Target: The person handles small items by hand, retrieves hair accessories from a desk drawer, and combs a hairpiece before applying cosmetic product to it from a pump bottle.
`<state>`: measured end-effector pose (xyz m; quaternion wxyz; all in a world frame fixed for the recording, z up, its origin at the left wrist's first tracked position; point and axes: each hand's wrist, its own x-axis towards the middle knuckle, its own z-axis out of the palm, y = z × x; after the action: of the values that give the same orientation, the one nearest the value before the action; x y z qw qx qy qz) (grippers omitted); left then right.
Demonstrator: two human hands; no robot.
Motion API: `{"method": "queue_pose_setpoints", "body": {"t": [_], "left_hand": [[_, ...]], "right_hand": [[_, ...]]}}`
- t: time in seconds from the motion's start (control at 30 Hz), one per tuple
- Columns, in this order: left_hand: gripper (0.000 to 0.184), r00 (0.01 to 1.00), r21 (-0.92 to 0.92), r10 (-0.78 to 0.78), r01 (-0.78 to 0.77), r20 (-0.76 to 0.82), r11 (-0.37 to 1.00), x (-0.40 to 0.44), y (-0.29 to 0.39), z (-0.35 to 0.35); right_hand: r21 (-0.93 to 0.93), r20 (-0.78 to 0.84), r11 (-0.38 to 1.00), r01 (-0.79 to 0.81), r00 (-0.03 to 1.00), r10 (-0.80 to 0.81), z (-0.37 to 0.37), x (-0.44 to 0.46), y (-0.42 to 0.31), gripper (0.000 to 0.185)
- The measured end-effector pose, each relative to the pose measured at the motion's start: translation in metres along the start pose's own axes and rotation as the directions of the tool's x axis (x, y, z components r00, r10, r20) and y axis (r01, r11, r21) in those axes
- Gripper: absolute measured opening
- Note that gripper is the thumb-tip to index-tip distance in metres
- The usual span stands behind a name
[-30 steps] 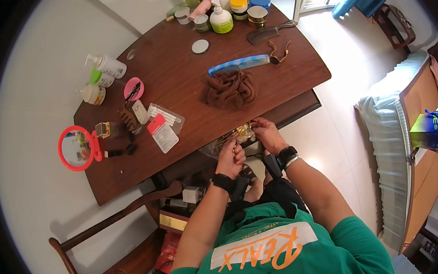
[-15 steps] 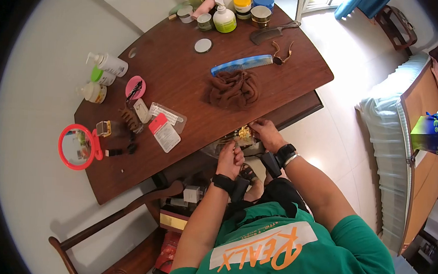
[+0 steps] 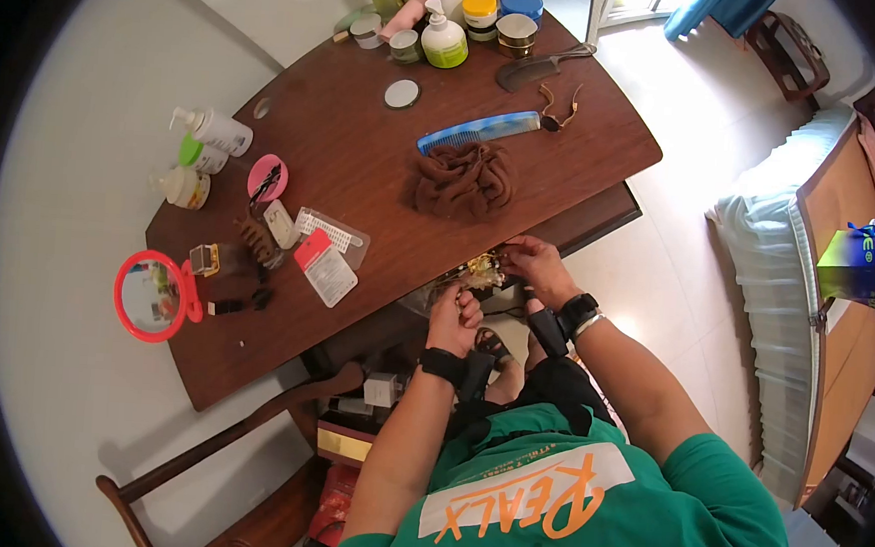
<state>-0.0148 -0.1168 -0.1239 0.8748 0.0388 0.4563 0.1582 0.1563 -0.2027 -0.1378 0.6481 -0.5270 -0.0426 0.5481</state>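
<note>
At the front edge of the dark wooden table (image 3: 363, 189), both hands are close together over a bundle of shiny gold-coloured pieces (image 3: 482, 268), with clear plastic around it. My left hand (image 3: 455, 320) is closed at the near left side of the bundle, its fingers curled; what lies in them is hidden. My right hand (image 3: 540, 270) pinches at the right side of the bundle, thumb and fingers together; what they grip is too small to make out. Behind the hands lie a crumpled brown cloth scrunchie (image 3: 466, 178) and a blue comb (image 3: 479, 132).
An open drawer (image 3: 601, 220) juts out under the tabletop. Pump bottles (image 3: 444, 41) and jars stand at the back. A red round mirror (image 3: 194, 294), a pink bowl (image 3: 253, 177) and a card packet (image 3: 326, 269) lie left. A wooden chair (image 3: 237, 437) stands at lower left.
The right hand has shifted slightly and turned a little around the gold-coloured pieces. The left hand stays nearly in place. The whole view has shifted slightly.
</note>
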Motion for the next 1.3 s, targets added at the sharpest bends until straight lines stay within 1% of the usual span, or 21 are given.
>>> {"method": "queue_pose_setpoints", "body": {"t": [0.03, 0.07, 0.1, 0.2, 0.3, 0.4, 0.5, 0.6, 0.7, 0.77, 0.8, 0.97, 1.1, 1.2, 1.3], "left_hand": [[0.010, 1.000, -0.007, 0.002, -0.002, -0.014, 1.000, 0.000, 0.000, 0.000], [0.010, 1.000, -0.013, 0.006, -0.006, -0.029, 1.000, 0.000, 0.001, 0.001], [0.010, 0.999, -0.021, 0.007, -0.008, -0.042, 1.000, 0.000, 0.001, 0.002], [0.012, 0.999, 0.024, 0.019, -0.018, -0.033, 1.000, -0.001, 0.001, 0.005], [0.011, 0.997, 0.073, 0.025, -0.020, -0.066, 0.997, 0.000, -0.001, 0.008], [0.013, 0.996, 0.168, 0.067, -0.056, -0.060, 0.984, -0.006, -0.005, 0.013], [0.019, 0.995, 0.176, 0.081, -0.068, -0.065, 0.982, -0.010, -0.006, 0.015], [0.018, 0.994, 0.184, 0.077, -0.062, -0.077, 0.981, -0.013, -0.007, 0.014], [0.018, 0.995, 0.178, 0.078, -0.066, -0.060, 0.982, -0.014, -0.009, 0.013], [0.018, 0.995, 0.179, 0.087, -0.076, -0.053, 0.981, -0.014, -0.010, 0.012], [0.018, 0.995, 0.180, 0.091, -0.080, -0.050, 0.980, -0.014, -0.010, 0.010], [0.018, 0.996, 0.180, 0.082, -0.077, -0.021, 0.981, -0.010, -0.007, 0.001], [0.018, 0.998, 0.208, 0.070, -0.066, -0.009, 0.976, -0.014, -0.005, 0.004], [0.019, 0.998, 0.288, 0.070, -0.066, -0.003, 0.955, -0.018, -0.003, 0.009], [0.020, 0.996, 0.358, 0.085, -0.089, 0.025, 0.929, -0.020, -0.002, 0.010]], "right_hand": [[-0.199, 0.068, 0.975, 0.098, 0.994, -0.086, 0.001, -0.002, -0.001, 0.034], [-0.382, 0.153, 0.902, 0.203, 0.976, -0.155, 0.003, -0.005, -0.001, 0.033], [-0.540, 0.246, 0.783, 0.309, 0.947, -0.205, 0.006, -0.010, -0.002, 0.033], [-0.703, 0.346, 0.527, 0.477, 0.877, -0.332, 0.009, -0.019, 0.000, 0.028], [-0.773, 0.238, 0.510, 0.377, 0.918, -0.318, 0.011, -0.016, 0.004, 0.023], [-0.714, 0.148, 0.584, 0.386, 0.899, -0.413, 0.011, -0.014, 0.007, 0.020], [-0.716, 0.083, 0.614, 0.334, 0.913, -0.400, 0.007, -0.013, 0.005, 0.017], [-0.560, -0.006, 0.811, 0.169, 0.978, -0.208, 0.003, -0.012, 0.003, 0.016], [-0.304, -0.014, 0.941, 0.149, 0.987, -0.161, -0.002, -0.008, 0.009, 0.019], [-0.152, -0.017, 0.982, 0.113, 0.993, -0.117, -0.004, -0.008, 0.009, 0.019], [-0.074, -0.016, 0.993, 0.092, 0.995, -0.094, -0.005, -0.009, 0.008, 0.019], [0.157, 0.032, 0.987, 0.019, 0.999, -0.025, -0.012, -0.010, 0.006, 0.012], [0.374, 0.091, 0.927, -0.032, 0.996, -0.002, -0.016, -0.010, 0.005, 0.012], [0.440, 0.180, 0.892, -0.107, 0.983, 0.029, -0.019, -0.011, 0.001, 0.015], [0.449, 0.229, 0.881, -0.148, 0.972, 0.047, -0.016, -0.012, -0.003, 0.021]]}}
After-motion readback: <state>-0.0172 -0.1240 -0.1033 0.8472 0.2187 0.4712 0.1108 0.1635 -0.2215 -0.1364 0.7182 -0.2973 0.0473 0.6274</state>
